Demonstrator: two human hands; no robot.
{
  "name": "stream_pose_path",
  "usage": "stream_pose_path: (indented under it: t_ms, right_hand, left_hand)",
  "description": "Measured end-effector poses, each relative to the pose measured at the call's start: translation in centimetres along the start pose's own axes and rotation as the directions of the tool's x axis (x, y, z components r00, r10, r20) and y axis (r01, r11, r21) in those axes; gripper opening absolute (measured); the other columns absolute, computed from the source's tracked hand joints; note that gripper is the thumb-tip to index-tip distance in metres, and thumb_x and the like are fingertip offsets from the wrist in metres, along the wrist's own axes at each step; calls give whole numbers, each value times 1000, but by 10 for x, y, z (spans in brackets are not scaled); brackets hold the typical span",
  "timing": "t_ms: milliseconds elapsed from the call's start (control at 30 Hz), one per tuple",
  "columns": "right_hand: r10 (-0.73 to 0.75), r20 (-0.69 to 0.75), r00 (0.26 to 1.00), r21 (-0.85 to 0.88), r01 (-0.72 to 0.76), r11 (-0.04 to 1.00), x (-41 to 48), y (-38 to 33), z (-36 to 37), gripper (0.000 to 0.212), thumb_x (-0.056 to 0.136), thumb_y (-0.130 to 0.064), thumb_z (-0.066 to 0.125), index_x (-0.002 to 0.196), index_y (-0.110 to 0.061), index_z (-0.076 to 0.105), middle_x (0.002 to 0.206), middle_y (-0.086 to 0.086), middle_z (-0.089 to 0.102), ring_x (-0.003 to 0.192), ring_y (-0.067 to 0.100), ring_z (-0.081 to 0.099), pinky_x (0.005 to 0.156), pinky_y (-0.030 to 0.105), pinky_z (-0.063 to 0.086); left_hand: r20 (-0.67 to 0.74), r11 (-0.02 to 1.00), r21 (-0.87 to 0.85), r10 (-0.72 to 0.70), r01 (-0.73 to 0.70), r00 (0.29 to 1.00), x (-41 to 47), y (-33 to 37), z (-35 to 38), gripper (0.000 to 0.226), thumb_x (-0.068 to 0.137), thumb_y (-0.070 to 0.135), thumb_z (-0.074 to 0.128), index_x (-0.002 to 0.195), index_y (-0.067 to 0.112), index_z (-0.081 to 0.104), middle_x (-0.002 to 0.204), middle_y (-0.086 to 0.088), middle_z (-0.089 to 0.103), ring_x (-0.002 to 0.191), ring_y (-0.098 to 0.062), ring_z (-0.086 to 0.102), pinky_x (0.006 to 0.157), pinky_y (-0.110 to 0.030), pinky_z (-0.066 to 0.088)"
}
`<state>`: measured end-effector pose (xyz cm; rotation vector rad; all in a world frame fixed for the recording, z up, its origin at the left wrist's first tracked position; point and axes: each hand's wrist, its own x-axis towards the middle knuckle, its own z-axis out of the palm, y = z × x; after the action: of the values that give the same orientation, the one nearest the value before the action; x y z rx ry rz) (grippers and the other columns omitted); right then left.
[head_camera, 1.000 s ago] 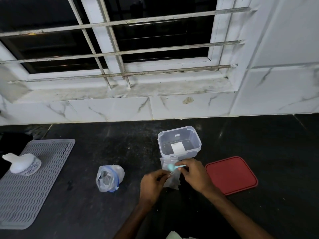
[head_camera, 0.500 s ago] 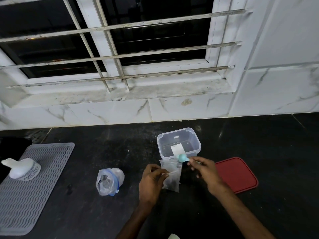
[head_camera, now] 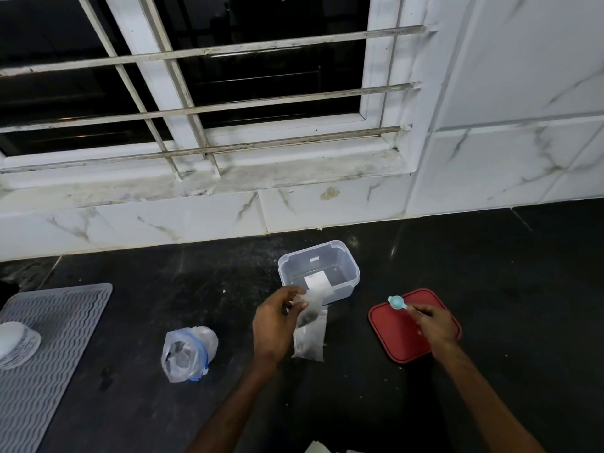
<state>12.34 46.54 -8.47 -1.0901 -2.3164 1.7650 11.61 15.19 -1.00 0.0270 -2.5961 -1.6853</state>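
My left hand [head_camera: 276, 325] pinches the top of a small clear sachet [head_camera: 310, 335] with dark bits inside; the sachet hangs down to the black counter just in front of a clear plastic container [head_camera: 344, 268]. The container stands open with a white slip of paper in it. My right hand [head_camera: 433, 323] holds a small light-blue spoon [head_camera: 396, 302] by its handle, over the red lid [head_camera: 397, 341] that lies flat to the right of the container.
A clear zip bag with a blue seal [head_camera: 189, 353] lies left of my left hand. A grey ribbed mat [head_camera: 55, 348] with a white bottle [head_camera: 14, 343] covers the counter's left end. The tiled wall and barred window [head_camera: 209, 106] rise behind. A white scrap [head_camera: 318, 447] shows at the bottom edge.
My right hand has drawn the blue spoon out of the sachet and carried it rightward over the red lid. My left hand keeps hold of the sachet.
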Motion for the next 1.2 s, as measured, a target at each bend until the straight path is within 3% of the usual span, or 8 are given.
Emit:
stream_pose_path:
  t_ms: [100,167,300,367,500,667,967,1200]
  right_hand:
    - [-57,-22,998,-117,54,992,-1,7,2,16,87,-13,70,100,-6,73,88,1,68,76,12,58,71,30,45]
    - [-79,1,997,-217,77,973,-3,6,2,13,88,-18,68,96,-9,74,86,-1,67,82,15,60,75,31,44]
    - [-302,-109,947,-635,167,754,-13,-2,3,30,84,-46,67,82,-17,65,89,1,58,95,26,57,86,41,45]
    - [-445,-63,894,-536,346,770,-32,-25,11,29,84,-42,70,101,-18,68,106,-1,61,108,22,56,93,36,44]
    - [-518,293,803,51,528,847,-85,-86,45,24,87,-26,71,110,-19,70,109,-7,69,102,6,64,89,23,51]
    - [-612,466,639,32,679,733,-110,-108,82,23,80,-22,77,103,-21,72,105,-10,68,101,0,60,82,7,44]
    - [-702,337,627,-65,760,647,-123,-120,111,17,70,-13,84,67,-13,67,73,-5,64,71,12,61,65,36,54]
    - [-692,412,593,-77,779,622,-129,-131,116,7,82,-21,74,87,-19,70,87,-9,68,83,5,62,78,25,52]
  left_hand:
    - [22,1000,-16,-17,17,1000,2,5,2,31,82,18,76,107,36,67,93,8,72,89,-9,70,82,-38,60]
    - [10,998,-48,-37,37,999,3,9,3,27,78,14,80,97,32,71,88,9,73,84,-9,70,81,-39,60]
    - [6,991,-120,-54,54,999,2,17,3,17,76,9,81,80,25,75,83,10,75,80,-12,71,81,-41,59]
    - [3,985,-162,-55,55,998,1,21,2,13,77,8,79,78,20,76,82,9,76,80,-14,72,82,-42,58]
    - [31,977,-211,-5,12,1000,-1,25,-2,12,80,4,76,79,16,74,82,2,75,82,-21,72,83,-45,58]
    - [64,984,-175,40,-28,997,-1,31,-15,13,81,5,75,78,18,72,79,3,74,79,-15,71,79,-39,59]
    - [114,938,-345,-4,43,994,-4,27,-42,3,82,2,74,85,3,75,83,-6,77,81,-21,73,73,-28,57]
    - [34,947,-321,0,11,999,4,21,-56,6,84,4,73,87,10,74,82,-2,76,78,-14,72,68,-23,55]
